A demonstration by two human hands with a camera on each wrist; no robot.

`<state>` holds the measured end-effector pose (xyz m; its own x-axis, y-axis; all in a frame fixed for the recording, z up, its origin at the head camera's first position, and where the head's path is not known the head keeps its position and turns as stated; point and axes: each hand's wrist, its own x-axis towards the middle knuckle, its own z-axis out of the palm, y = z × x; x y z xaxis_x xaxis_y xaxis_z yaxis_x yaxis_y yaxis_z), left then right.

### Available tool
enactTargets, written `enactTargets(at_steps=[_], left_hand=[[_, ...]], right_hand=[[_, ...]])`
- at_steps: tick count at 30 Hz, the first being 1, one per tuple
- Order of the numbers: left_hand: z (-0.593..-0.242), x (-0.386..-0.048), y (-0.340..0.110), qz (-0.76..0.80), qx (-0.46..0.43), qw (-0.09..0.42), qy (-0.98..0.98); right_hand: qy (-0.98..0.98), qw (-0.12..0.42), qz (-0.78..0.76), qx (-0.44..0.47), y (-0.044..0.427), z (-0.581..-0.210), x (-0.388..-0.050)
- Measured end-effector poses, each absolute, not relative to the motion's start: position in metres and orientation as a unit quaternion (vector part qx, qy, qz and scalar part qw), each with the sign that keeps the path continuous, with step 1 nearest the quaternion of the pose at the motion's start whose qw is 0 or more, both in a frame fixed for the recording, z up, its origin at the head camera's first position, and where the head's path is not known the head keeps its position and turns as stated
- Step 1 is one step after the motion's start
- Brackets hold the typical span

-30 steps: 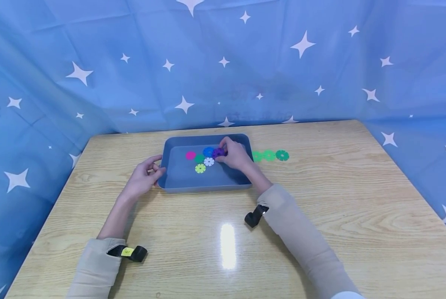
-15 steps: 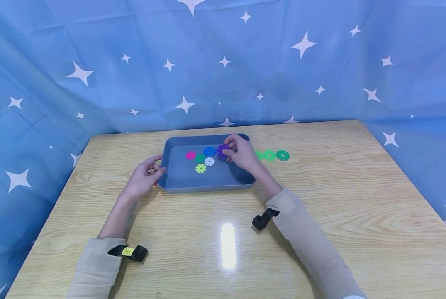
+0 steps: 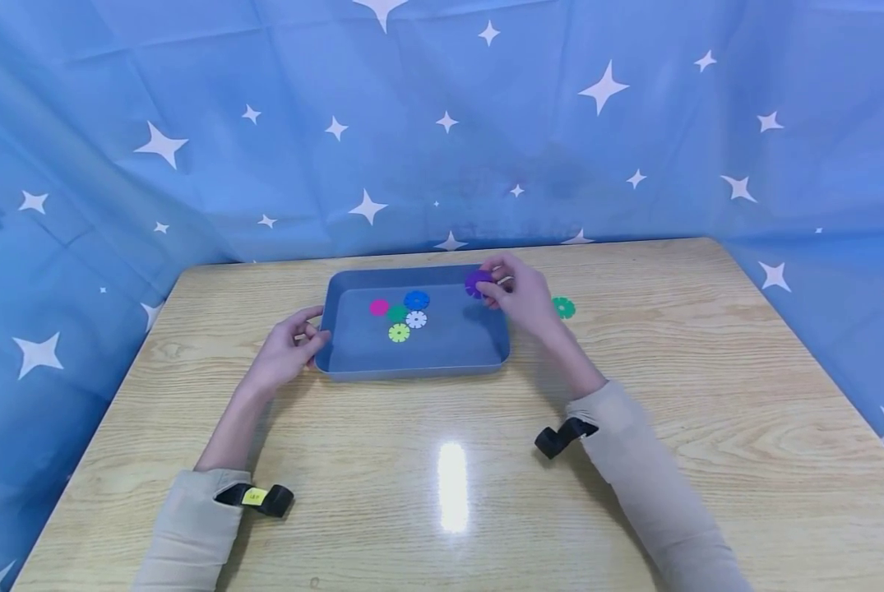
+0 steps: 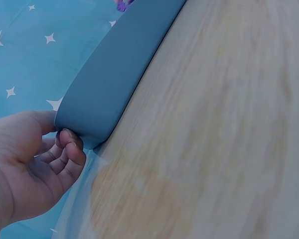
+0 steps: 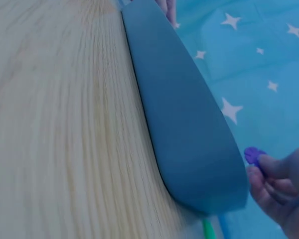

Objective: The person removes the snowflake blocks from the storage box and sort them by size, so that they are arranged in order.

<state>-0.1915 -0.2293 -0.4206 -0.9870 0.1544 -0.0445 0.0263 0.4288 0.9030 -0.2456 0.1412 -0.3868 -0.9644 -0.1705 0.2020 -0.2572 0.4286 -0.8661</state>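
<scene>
My right hand (image 3: 521, 294) pinches a purple notched plastic disc (image 3: 476, 284) between thumb and fingers, raised over the right end of the grey-blue tray (image 3: 442, 362). In the right wrist view the purple disc (image 5: 252, 155) shows just beyond the tray wall (image 5: 184, 114). At the tray's left end, my left hand (image 3: 282, 352) grips the rim, the thumb over it and the fingers curled against the outside wall. Lying in the tray are a pink disc (image 3: 379, 307), a blue disc (image 3: 416, 300), a green disc (image 3: 397, 313), a white disc (image 3: 415, 320) and a yellow-green disc (image 3: 399, 332).
On the wooden table (image 3: 382, 460), right of the tray, a green disc (image 3: 563, 307) lies partly behind my right hand. The light green discs seen there earlier are hidden by the hand. A blue curtain with white stars (image 3: 442, 123) hangs behind the table.
My right hand has lifted the purple disc from beside the blue one and carried it right, to the tray's right end. The left hand has stayed on the rim.
</scene>
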Motion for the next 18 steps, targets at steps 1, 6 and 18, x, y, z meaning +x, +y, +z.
enactTargets(at_steps=[1,6,18], left_hand=[[-0.42,-0.192,-0.229,0.533,0.052,0.059,0.843],[-0.42,-0.192,-0.229,0.533,0.05,0.055,0.843],[-0.42,-0.192,-0.229,0.532,0.05,0.062,0.843]], right_hand=[[-0.846,0.047,0.516,0.126,0.146,-0.386,-0.245],[-0.856,0.06,0.5,0.113,0.169,-0.386,-0.245],[-0.888,0.063,0.453,0.058,0.228,-0.392,-0.242]])
